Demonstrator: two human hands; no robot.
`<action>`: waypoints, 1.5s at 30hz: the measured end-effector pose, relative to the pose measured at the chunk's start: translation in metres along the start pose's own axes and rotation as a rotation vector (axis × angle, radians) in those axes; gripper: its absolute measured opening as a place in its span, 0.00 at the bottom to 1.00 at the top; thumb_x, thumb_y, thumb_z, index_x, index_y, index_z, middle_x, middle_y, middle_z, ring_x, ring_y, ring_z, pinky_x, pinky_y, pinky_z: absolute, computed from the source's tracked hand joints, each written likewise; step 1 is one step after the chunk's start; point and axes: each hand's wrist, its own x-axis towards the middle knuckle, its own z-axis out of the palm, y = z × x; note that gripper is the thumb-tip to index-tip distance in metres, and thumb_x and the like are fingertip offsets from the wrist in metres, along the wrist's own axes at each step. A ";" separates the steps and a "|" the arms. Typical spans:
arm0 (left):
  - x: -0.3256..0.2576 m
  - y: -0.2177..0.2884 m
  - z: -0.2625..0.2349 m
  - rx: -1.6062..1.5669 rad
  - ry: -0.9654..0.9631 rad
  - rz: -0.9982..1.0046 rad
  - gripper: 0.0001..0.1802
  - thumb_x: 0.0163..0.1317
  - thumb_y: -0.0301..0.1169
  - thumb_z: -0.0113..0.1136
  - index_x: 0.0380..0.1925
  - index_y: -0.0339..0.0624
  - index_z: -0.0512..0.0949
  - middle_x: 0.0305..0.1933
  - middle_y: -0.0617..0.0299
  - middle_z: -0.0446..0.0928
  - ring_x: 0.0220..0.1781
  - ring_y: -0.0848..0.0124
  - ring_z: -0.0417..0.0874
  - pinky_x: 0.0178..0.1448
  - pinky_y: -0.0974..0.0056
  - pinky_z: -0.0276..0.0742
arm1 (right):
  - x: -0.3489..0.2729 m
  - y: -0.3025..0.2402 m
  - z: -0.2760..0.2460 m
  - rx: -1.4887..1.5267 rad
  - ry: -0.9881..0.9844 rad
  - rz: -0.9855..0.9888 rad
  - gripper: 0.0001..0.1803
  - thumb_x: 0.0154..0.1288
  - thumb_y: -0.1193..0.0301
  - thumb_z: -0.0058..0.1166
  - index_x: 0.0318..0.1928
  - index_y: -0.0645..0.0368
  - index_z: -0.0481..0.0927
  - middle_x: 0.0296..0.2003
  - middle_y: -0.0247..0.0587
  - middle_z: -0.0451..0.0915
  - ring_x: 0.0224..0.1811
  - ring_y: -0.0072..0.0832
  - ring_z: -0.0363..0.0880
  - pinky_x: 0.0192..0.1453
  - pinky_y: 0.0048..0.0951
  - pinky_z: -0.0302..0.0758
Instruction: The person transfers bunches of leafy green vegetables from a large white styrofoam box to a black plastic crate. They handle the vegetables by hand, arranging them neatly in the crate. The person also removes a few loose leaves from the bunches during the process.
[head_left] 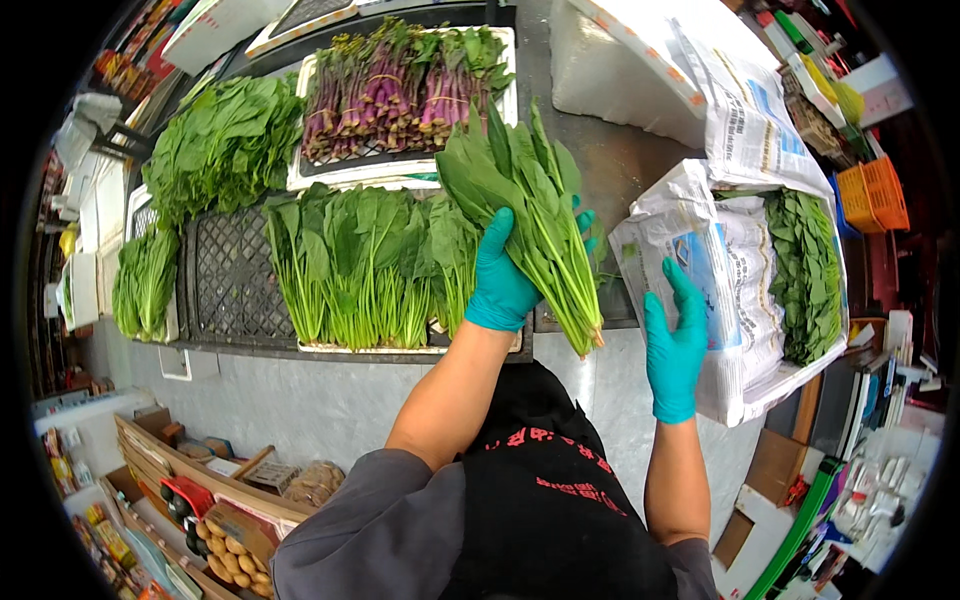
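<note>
Head view is showing the left hand (500,275), in a smooth teal glove, with fingers clamping a bundle of leafy greens (530,215) above the table (620,150); thumb hidden behind stems. The right hand (675,340) is resting, fingers spread, on crinkled newspaper (720,270) lining a box, partly hiding more leaves (810,275).

A grey stone counter (620,160) carries black plastic crates (235,270), white trays of leafy greens (350,265), and a newspaper-lined box (740,280).
</note>
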 end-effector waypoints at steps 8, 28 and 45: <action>-0.015 -0.005 0.007 -0.104 -0.072 0.064 0.43 0.60 0.47 0.59 0.70 0.42 0.54 0.71 0.48 0.60 0.70 0.49 0.64 0.74 0.46 0.59 | 0.017 -0.091 0.035 -0.485 -0.189 -0.546 0.22 0.53 0.73 0.63 0.49 0.67 0.76 0.51 0.57 0.76 0.53 0.52 0.74 0.54 0.44 0.73; -0.017 -0.001 0.004 -0.098 -0.120 -0.056 0.45 0.60 0.53 0.57 0.71 0.43 0.53 0.71 0.46 0.59 0.70 0.50 0.65 0.73 0.46 0.60 | -0.018 -0.072 0.039 0.147 -0.074 -0.140 0.09 0.62 0.79 0.56 0.43 0.64 0.80 0.53 0.48 0.77 0.56 0.35 0.76 0.60 0.32 0.71; -0.003 0.011 -0.015 -0.151 0.053 -0.070 0.39 0.63 0.51 0.56 0.68 0.40 0.60 0.66 0.51 0.68 0.55 0.60 0.79 0.59 0.52 0.76 | -0.028 -0.074 0.024 0.628 -0.119 0.077 0.14 0.67 0.82 0.49 0.53 0.66 0.73 0.52 0.52 0.78 0.56 0.36 0.77 0.64 0.36 0.70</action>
